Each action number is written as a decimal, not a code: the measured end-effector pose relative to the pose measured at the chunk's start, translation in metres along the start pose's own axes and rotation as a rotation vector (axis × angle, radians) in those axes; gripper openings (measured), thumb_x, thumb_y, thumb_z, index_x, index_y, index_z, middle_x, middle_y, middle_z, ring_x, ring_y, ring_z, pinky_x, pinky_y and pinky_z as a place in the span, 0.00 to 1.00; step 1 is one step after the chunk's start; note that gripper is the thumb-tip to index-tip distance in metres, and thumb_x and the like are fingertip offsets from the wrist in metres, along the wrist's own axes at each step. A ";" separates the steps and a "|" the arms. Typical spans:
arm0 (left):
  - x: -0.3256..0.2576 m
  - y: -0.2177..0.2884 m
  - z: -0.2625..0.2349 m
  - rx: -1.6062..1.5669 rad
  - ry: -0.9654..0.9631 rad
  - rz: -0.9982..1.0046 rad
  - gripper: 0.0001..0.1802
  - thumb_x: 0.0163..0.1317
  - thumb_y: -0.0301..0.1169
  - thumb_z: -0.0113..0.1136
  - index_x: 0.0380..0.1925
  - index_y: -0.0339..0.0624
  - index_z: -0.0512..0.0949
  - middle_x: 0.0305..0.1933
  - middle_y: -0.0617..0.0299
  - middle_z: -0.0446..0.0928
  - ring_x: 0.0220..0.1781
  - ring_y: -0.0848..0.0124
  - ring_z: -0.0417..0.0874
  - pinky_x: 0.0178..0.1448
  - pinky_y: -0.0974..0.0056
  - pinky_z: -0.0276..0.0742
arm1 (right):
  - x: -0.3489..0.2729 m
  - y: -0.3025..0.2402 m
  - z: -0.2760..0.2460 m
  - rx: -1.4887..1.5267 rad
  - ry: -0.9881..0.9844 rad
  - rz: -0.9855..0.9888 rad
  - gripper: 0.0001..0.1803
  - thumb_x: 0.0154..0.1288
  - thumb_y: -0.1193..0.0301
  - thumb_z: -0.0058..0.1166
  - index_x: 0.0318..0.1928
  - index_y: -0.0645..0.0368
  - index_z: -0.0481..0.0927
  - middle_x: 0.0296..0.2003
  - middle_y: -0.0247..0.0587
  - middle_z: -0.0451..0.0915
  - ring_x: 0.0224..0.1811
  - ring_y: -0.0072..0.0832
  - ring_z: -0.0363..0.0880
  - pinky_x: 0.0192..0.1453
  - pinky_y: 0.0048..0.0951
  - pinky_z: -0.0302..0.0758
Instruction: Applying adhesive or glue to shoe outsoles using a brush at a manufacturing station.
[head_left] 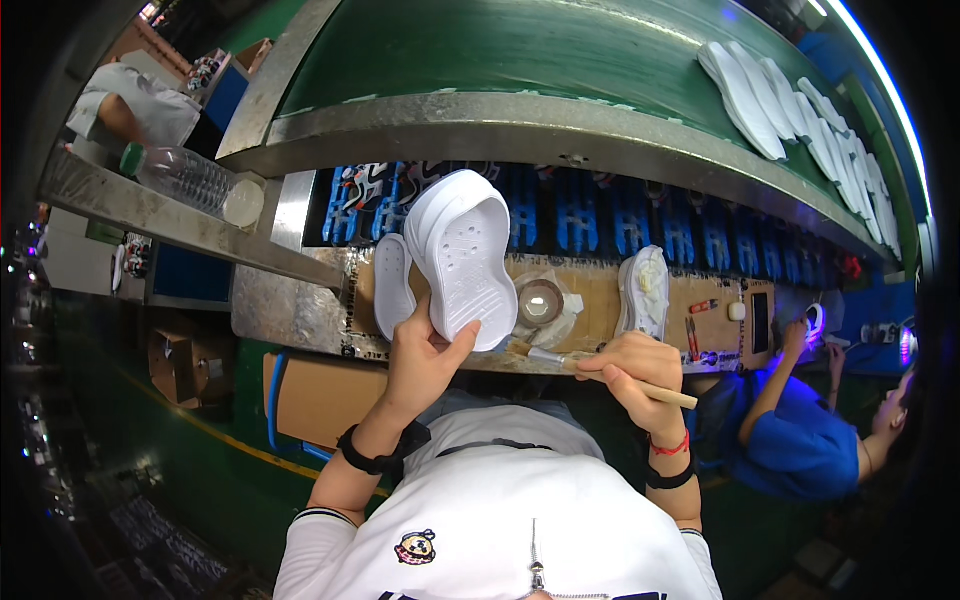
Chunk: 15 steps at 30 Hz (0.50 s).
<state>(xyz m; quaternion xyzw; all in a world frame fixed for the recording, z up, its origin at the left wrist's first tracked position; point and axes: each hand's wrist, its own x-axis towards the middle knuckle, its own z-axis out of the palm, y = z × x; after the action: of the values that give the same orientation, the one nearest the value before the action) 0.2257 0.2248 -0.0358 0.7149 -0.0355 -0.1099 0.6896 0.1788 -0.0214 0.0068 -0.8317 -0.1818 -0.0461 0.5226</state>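
Gripping the white sole (463,257) upright above the surface (600,290), left hand (420,365) fingers are wrapped round its lower end, while right hand (632,372) clenches a brush (610,372) pointing left toward it.

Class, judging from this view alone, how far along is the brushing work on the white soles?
Done: cannot tell; the row of white soles lies on the green conveyor. In hand: the left hand holds a white moulded shoe sole, the right hand a wooden-handled brush. Left: a flat white insole and another white sole wait.
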 end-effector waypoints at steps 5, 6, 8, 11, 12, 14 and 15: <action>0.001 0.000 0.001 -0.016 -0.008 -0.008 0.18 0.57 0.22 0.58 0.47 0.28 0.70 0.40 0.55 0.78 0.40 0.75 0.79 0.42 0.71 0.77 | 0.005 0.001 0.002 -0.028 0.029 -0.015 0.09 0.51 0.79 0.50 0.31 0.64 0.83 0.21 0.37 0.80 0.22 0.29 0.75 0.29 0.28 0.67; 0.001 -0.001 0.000 -0.006 -0.013 -0.014 0.18 0.57 0.23 0.58 0.47 0.28 0.70 0.40 0.54 0.78 0.40 0.75 0.79 0.42 0.71 0.77 | 0.004 0.002 0.001 -0.027 0.029 -0.017 0.09 0.51 0.79 0.50 0.31 0.64 0.83 0.21 0.37 0.80 0.22 0.29 0.75 0.29 0.28 0.67; 0.002 -0.001 -0.001 0.001 -0.014 -0.014 0.18 0.57 0.23 0.58 0.47 0.28 0.70 0.40 0.54 0.78 0.40 0.74 0.79 0.42 0.71 0.77 | 0.001 0.003 -0.003 -0.001 0.062 -0.019 0.09 0.51 0.79 0.50 0.30 0.65 0.83 0.20 0.37 0.79 0.22 0.29 0.75 0.29 0.29 0.67; 0.003 -0.002 0.000 -0.007 -0.008 -0.005 0.18 0.57 0.23 0.58 0.47 0.28 0.71 0.40 0.54 0.79 0.40 0.74 0.79 0.42 0.71 0.77 | 0.008 0.000 0.004 0.005 0.101 -0.025 0.08 0.52 0.78 0.50 0.29 0.64 0.83 0.20 0.37 0.80 0.22 0.29 0.75 0.29 0.28 0.67; 0.004 -0.003 0.000 -0.021 0.001 0.007 0.18 0.57 0.23 0.58 0.47 0.28 0.71 0.40 0.54 0.79 0.39 0.74 0.80 0.41 0.71 0.77 | 0.007 0.001 0.003 0.005 0.102 -0.026 0.08 0.52 0.78 0.50 0.29 0.64 0.83 0.20 0.37 0.80 0.22 0.29 0.75 0.29 0.28 0.67; 0.006 -0.005 0.000 -0.009 -0.011 0.005 0.18 0.57 0.23 0.58 0.47 0.28 0.71 0.40 0.53 0.79 0.39 0.74 0.79 0.41 0.71 0.77 | 0.003 0.004 -0.001 -0.014 -0.020 -0.007 0.08 0.52 0.78 0.50 0.30 0.64 0.83 0.22 0.37 0.81 0.22 0.30 0.76 0.29 0.28 0.68; 0.007 -0.005 0.000 0.003 -0.024 0.002 0.18 0.56 0.23 0.58 0.47 0.28 0.71 0.40 0.53 0.79 0.39 0.74 0.79 0.41 0.70 0.77 | 0.003 0.004 -0.001 -0.015 -0.018 -0.008 0.08 0.52 0.78 0.50 0.30 0.64 0.83 0.22 0.37 0.81 0.22 0.30 0.76 0.29 0.28 0.68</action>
<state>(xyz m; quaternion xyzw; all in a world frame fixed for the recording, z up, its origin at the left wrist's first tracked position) 0.2320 0.2233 -0.0418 0.7145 -0.0447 -0.1176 0.6882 0.1834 -0.0229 0.0046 -0.8354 -0.1894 -0.0421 0.5143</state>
